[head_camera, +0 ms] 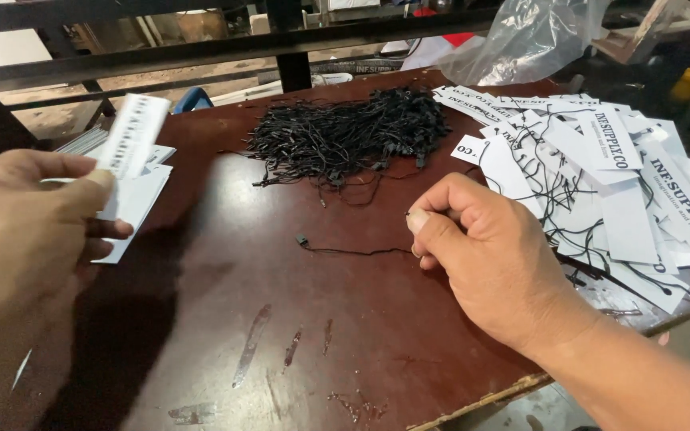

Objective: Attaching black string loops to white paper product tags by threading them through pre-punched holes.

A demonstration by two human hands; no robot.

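My left hand [21,227] holds a white paper tag [131,136] raised above the table at the left, gripped between thumb and fingers. My right hand [481,255] pinches one end of a thin black string [345,251], which trails left across the brown tabletop [281,319] to a small black clasp. A tangled heap of black strings [345,136] lies beyond both hands at the middle back. A spread pile of white tags with strings threaded through them [600,175] lies to the right of my right hand.
A small stack of plain white tags [133,199] rests at the left under my left hand. A clear plastic bag [521,40] sits at the back right. Dark metal rails [201,48] cross behind the table. The table's front edge runs at the lower right.
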